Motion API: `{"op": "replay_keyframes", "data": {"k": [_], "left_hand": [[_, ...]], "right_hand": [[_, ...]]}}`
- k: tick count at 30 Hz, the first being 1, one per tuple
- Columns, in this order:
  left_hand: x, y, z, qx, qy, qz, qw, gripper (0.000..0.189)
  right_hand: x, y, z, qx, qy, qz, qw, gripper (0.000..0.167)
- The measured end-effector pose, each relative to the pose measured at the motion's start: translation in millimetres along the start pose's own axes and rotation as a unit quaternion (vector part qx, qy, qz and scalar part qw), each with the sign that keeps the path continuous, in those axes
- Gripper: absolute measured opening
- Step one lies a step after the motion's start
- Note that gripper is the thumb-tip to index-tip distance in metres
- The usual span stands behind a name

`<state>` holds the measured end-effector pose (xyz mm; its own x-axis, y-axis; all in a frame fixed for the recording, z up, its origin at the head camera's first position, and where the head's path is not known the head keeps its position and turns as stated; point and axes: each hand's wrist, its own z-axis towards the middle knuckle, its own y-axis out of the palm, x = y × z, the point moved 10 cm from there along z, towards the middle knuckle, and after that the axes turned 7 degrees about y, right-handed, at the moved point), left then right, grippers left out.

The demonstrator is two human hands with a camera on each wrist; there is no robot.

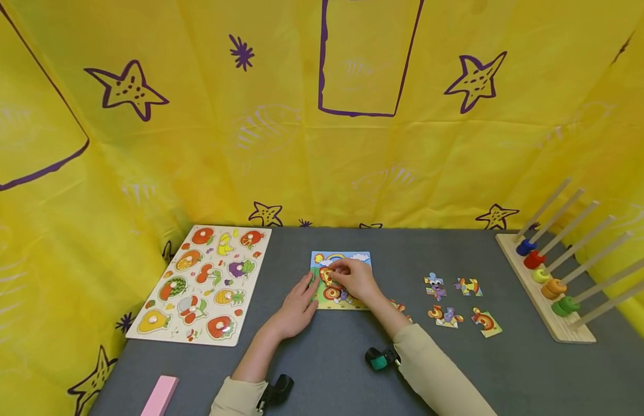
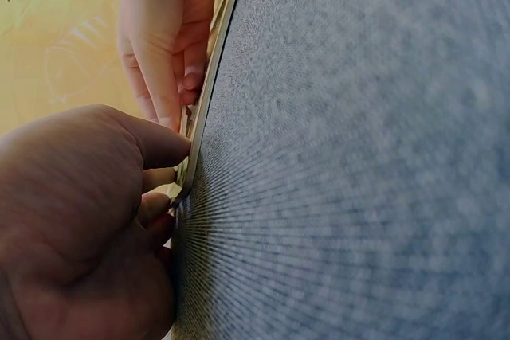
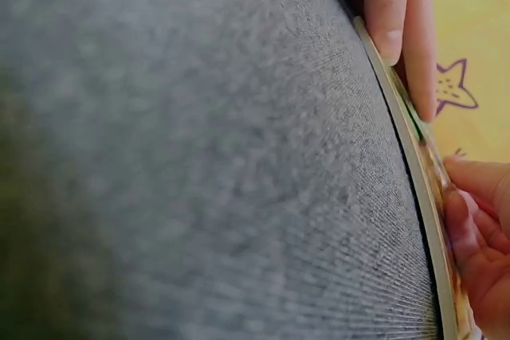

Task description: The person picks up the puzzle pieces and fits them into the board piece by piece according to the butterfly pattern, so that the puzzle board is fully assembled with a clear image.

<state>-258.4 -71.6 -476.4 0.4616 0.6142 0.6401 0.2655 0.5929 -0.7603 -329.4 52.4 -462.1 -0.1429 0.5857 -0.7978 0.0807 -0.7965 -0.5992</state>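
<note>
A small jigsaw board [image 1: 343,306] with a sun, rainbow and colourful picture lies flat on the grey table. My left hand [image 1: 297,306] rests its fingertips along the board's left edge, thumb at the rim in the left wrist view. My right hand [image 1: 357,281] reaches over the board from the right. Its thumb and index finger pinch a puzzle piece [image 1: 326,276] at the picture's left part; in the right wrist view the fingertips are right at the board's surface. Several loose jigsaw pieces [image 1: 445,317] lie to the right, one of them partly hidden by the right forearm.
At the left lies a fruit knob puzzle [image 1: 207,292], with a pink block [image 1: 161,395] nearer me. A wooden peg stand [image 1: 540,303] with coloured rings and tall slanting pegs is at the right. A yellow patterned cloth [image 1: 322,167] hangs behind the table.
</note>
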Motion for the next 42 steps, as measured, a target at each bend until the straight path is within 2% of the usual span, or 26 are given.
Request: {"op": "replay_keyframes", "data": {"k": [14,21,24,27,30,34,37,42], "left_hand": [[-0.9,0.4,-1.5,0.004,-0.004,-0.001,1.0000,0.051],[1.6,-2.7,-0.4,0.010,-0.022,0.019,0.9995,0.051],[4.5,-4.2,2.3,0.009,-0.029,0.039,0.9988,0.052],[8.3,-6.1,6.2,0.008,-0.024,0.059,0.9979,0.052],[13.7,-6.4,11.7,-0.002,0.009,0.079,0.9969,0.052],[18.0,-1.8,16.9,-0.032,0.046,0.077,0.9954,0.055],[17.2,0.7,18.3,-0.051,0.037,0.079,0.9949,0.056],[16.4,0.1,21.0,-0.058,0.014,0.097,0.9935,0.056]], "right_hand": [[5,4,3.7,0.016,0.005,0.003,0.9998,0.008],[-1,3,0.9,0.026,-0.026,-0.026,0.9990,0.007],[-2,4,0.8,0.014,-0.033,-0.032,0.9989,0.010],[-1,6,1.2,-0.016,-0.028,-0.032,0.9990,0.017],[0,8,1.5,-0.046,-0.020,-0.037,0.9981,0.024],[0,8,0.5,-0.054,-0.027,-0.033,0.9977,0.026],[-2,7,-1.5,-0.044,-0.036,-0.026,0.9980,0.026],[-9,5,-4.9,-0.042,-0.066,-0.049,0.9958,0.026]]}}
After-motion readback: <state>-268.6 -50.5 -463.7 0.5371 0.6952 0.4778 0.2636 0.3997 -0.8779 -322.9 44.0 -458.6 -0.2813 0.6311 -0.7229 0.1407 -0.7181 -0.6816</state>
